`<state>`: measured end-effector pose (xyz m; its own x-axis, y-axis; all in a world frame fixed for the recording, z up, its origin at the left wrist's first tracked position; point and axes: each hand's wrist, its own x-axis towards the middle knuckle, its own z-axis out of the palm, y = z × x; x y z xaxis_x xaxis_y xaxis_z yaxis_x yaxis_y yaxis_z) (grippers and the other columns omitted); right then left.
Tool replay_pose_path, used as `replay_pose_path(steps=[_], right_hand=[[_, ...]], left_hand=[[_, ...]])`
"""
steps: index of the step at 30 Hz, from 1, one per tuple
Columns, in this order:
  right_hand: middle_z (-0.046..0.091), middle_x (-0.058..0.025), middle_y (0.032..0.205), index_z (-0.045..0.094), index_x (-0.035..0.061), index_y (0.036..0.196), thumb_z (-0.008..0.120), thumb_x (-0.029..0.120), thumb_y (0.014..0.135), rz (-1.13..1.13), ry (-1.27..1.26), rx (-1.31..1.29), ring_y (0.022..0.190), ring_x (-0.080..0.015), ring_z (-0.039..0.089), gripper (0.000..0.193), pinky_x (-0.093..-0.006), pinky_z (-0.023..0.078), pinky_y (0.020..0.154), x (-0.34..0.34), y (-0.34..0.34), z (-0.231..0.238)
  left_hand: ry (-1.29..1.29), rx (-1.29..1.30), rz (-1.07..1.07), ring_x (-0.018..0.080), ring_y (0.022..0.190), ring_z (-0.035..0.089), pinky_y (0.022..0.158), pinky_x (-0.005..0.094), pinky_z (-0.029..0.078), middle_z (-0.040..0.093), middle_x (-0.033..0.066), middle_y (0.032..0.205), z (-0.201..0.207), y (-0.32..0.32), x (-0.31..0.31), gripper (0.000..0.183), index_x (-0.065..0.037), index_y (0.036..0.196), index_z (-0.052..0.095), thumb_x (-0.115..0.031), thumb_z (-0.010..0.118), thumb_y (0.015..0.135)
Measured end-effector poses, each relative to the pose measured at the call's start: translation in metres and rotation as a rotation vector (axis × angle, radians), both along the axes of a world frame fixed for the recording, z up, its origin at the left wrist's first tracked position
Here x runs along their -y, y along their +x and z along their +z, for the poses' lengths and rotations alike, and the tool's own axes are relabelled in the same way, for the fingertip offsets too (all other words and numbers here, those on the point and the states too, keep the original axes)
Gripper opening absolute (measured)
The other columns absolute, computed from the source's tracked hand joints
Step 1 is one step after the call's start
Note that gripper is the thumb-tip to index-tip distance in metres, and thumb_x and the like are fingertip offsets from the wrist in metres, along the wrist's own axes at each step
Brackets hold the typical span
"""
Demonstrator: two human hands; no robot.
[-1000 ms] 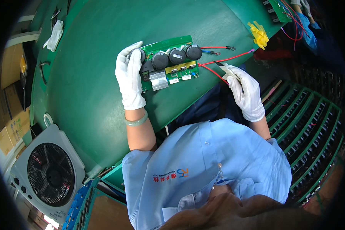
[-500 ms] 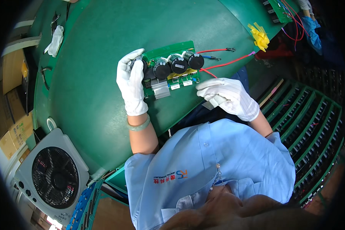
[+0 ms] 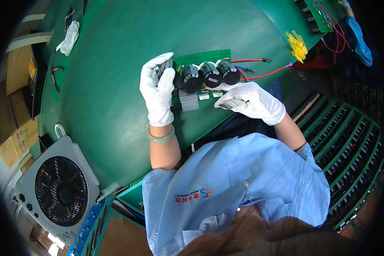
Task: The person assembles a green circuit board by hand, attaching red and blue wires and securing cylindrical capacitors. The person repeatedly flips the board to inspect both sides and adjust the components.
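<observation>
A green circuit board (image 3: 207, 55) is tilted above the green table, its row of large black capacitors (image 3: 212, 77) leaning toward me. A finned silver heatsink (image 3: 189, 100) sits at its lower left. My left hand (image 3: 158, 87), in a white glove, is closed round the board's left end, fingers and thumb about the end capacitor. At the board's lower right edge is my right hand (image 3: 256, 102), also gloved. A small flat grey piece (image 3: 232, 103) is pinched in its fingers; its kind is unclear. Red wires (image 3: 264, 76) with lugs trail off the board's right end.
Yellow strips of tape (image 3: 298, 46) hang at the table's right edge. Another board with red wires (image 3: 315, 17) lies at the far right, near another person's arm. A grey fan (image 3: 62, 190) stands at the left. A green slotted rack (image 3: 345, 141) is on the right.
The board has tipped, so more of the capacitors' sides show. My right hand has moved up against its lower right edge with the grey piece. The whole view has shifted slightly.
</observation>
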<state>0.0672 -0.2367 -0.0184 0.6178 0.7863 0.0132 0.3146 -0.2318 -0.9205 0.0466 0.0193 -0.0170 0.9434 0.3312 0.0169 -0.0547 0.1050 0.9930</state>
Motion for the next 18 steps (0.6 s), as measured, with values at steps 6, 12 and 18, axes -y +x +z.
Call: replay_pose_path(steps=[6, 12, 18], right_hand=[[0.069, -0.0139, 0.094, 0.066, 0.0029, 0.099, 0.065, 0.010, 0.079, 0.046, 0.020, 0.035, 0.078, -0.0331, 0.065, 0.022, -0.0378, 0.052, 0.071, 0.002, 0.006, -0.001], [0.068, -0.0112, 0.103, 0.066, 0.0054, 0.093, 0.064, 0.016, 0.085, 0.067, -0.014, 0.093, 0.068, -0.0308, 0.063, 0.014, -0.0368, 0.051, 0.061, 0.000, 0.008, -0.002], [0.064, -0.0040, 0.127, 0.067, 0.0099, 0.088, 0.058, 0.015, 0.087, 0.104, -0.097, 0.259, 0.064, -0.0219, 0.066, 0.011, -0.0305, 0.052, 0.052, -0.004, 0.000, 0.016]], left_hand=[[-0.071, -0.032, 0.031, 0.0027, 0.071, 0.049, 0.057, 0.0168, 0.039, 0.064, 0.0055, 0.105, 0.005, 0.002, 0.004, 0.025, 0.001, 0.112, 0.061, -0.002, 0.065, 0.088], [-0.088, -0.054, 0.069, 0.0031, 0.072, 0.050, 0.061, 0.0167, 0.041, 0.065, 0.0067, 0.106, 0.002, 0.005, 0.003, 0.025, 0.002, 0.111, 0.061, -0.003, 0.067, 0.088], [-0.080, -0.075, 0.075, 0.0044, 0.077, 0.054, 0.063, 0.0173, 0.043, 0.066, 0.0077, 0.108, -0.001, 0.007, 0.002, 0.024, 0.002, 0.110, 0.062, -0.004, 0.068, 0.088]])
